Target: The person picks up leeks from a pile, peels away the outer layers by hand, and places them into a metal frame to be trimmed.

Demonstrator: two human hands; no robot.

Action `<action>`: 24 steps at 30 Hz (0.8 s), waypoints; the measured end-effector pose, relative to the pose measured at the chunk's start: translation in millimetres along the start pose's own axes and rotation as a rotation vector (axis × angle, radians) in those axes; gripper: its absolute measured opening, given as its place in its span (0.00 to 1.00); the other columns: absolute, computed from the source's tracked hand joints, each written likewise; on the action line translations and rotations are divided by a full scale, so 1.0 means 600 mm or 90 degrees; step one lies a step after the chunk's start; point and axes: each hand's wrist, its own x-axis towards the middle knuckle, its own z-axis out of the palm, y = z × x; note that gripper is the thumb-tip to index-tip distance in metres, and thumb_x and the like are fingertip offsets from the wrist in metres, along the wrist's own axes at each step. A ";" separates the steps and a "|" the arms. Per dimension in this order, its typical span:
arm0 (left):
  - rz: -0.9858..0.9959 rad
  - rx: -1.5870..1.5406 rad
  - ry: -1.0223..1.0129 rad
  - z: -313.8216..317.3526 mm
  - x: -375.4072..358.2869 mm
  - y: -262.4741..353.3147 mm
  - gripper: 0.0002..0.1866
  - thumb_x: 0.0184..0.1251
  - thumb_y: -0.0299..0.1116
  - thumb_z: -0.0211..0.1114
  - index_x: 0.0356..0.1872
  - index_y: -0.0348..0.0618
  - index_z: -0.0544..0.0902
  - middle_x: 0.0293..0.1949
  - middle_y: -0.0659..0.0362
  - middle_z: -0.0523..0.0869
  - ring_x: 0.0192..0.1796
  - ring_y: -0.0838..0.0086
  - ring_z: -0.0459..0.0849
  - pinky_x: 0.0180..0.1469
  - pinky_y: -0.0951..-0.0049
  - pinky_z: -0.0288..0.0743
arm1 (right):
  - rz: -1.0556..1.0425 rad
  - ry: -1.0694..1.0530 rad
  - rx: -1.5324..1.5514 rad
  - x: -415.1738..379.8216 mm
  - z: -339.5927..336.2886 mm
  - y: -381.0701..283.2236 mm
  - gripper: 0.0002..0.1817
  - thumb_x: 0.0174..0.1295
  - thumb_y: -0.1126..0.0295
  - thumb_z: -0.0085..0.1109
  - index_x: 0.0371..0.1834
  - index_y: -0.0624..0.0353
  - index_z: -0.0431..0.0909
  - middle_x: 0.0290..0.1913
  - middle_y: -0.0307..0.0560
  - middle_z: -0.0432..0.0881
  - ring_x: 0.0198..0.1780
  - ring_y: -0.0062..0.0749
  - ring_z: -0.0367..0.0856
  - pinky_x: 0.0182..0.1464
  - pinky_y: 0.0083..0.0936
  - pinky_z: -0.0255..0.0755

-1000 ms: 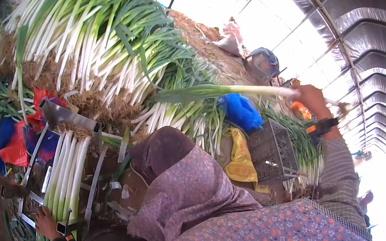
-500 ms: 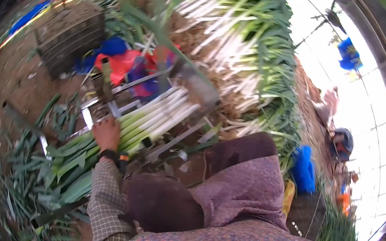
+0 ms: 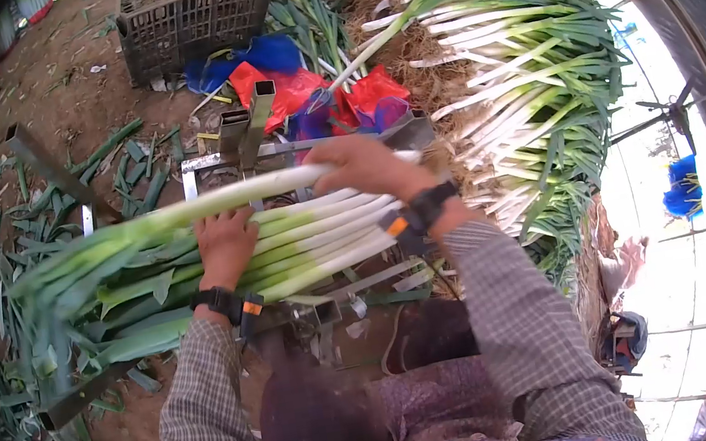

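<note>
Trimmed leeks (image 3: 320, 242) lie side by side across a low metal frame (image 3: 200, 163), white ends to the right and green leaves to the left. My left hand (image 3: 227, 246) rests on this bundle, fingers bent over its far side. Just above it, my right hand (image 3: 364, 169) grips a single leek (image 3: 222, 197) by its white stem. That leek's leaves trail to the left and are blurred. Dark straps with small boxes are on both wrists.
A long heap of leeks (image 3: 525, 90) with roots stretches along the right. Behind the frame are a plastic crate (image 3: 196, 23), red cloth (image 3: 279, 90) and blue netting (image 3: 242, 61). Upright metal posts (image 3: 256, 121) stick up nearby. Cut leaves (image 3: 9, 363) litter the ground leftward.
My right hand has come into view, bringing a leek above the bundle. My left hand stays on the leeks. The view has shifted, and the frame and heap appear lower and farther right.
</note>
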 end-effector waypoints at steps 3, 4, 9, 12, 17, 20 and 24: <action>-0.016 -0.010 0.002 0.018 0.004 -0.002 0.17 0.55 0.41 0.59 0.47 0.55 0.85 0.47 0.56 0.84 0.56 0.60 0.76 0.64 0.54 0.58 | 0.034 -0.051 -0.016 0.038 0.081 0.094 0.24 0.51 0.54 0.66 0.51 0.50 0.81 0.46 0.48 0.84 0.48 0.47 0.81 0.51 0.34 0.73; -0.001 0.003 0.019 0.015 0.005 -0.002 0.18 0.55 0.41 0.59 0.47 0.54 0.85 0.48 0.56 0.84 0.55 0.60 0.76 0.64 0.54 0.58 | 0.037 -0.044 -0.046 0.048 0.099 0.123 0.23 0.54 0.54 0.63 0.52 0.48 0.80 0.47 0.48 0.84 0.50 0.49 0.80 0.52 0.40 0.72; 0.057 -0.143 0.051 -0.012 0.007 -0.005 0.15 0.53 0.31 0.61 0.44 0.48 0.84 0.46 0.57 0.84 0.55 0.59 0.76 0.63 0.58 0.61 | 0.121 -0.052 -0.159 0.060 0.110 0.214 0.22 0.61 0.51 0.52 0.57 0.44 0.76 0.47 0.50 0.82 0.53 0.48 0.77 0.54 0.48 0.66; 0.067 -0.211 0.105 -0.040 0.018 -0.005 0.14 0.54 0.28 0.62 0.43 0.46 0.83 0.45 0.56 0.82 0.53 0.57 0.76 0.59 0.59 0.66 | 0.113 -0.019 -0.079 0.041 0.143 0.253 0.23 0.61 0.51 0.51 0.58 0.45 0.75 0.49 0.51 0.80 0.56 0.48 0.75 0.56 0.47 0.64; 0.113 0.040 0.082 -0.044 0.094 -0.029 0.16 0.57 0.34 0.63 0.47 0.44 0.78 0.45 0.53 0.80 0.50 0.54 0.77 0.55 0.57 0.69 | 0.126 -0.025 -0.032 0.007 0.151 0.238 0.24 0.62 0.51 0.49 0.59 0.47 0.75 0.51 0.52 0.78 0.58 0.49 0.73 0.57 0.47 0.62; 0.050 0.128 -0.184 -0.021 0.100 -0.051 0.17 0.60 0.43 0.62 0.43 0.42 0.77 0.44 0.51 0.80 0.51 0.54 0.77 0.52 0.54 0.70 | 0.104 -0.048 -0.133 0.011 0.164 0.255 0.23 0.62 0.51 0.48 0.58 0.46 0.76 0.45 0.52 0.83 0.50 0.52 0.79 0.50 0.51 0.68; 0.097 0.151 -0.153 -0.001 0.060 -0.055 0.20 0.61 0.42 0.59 0.52 0.45 0.76 0.53 0.51 0.78 0.53 0.54 0.76 0.59 0.53 0.65 | 0.134 -0.042 -0.213 -0.007 0.169 0.238 0.22 0.61 0.53 0.50 0.57 0.44 0.76 0.48 0.54 0.81 0.53 0.52 0.78 0.54 0.50 0.68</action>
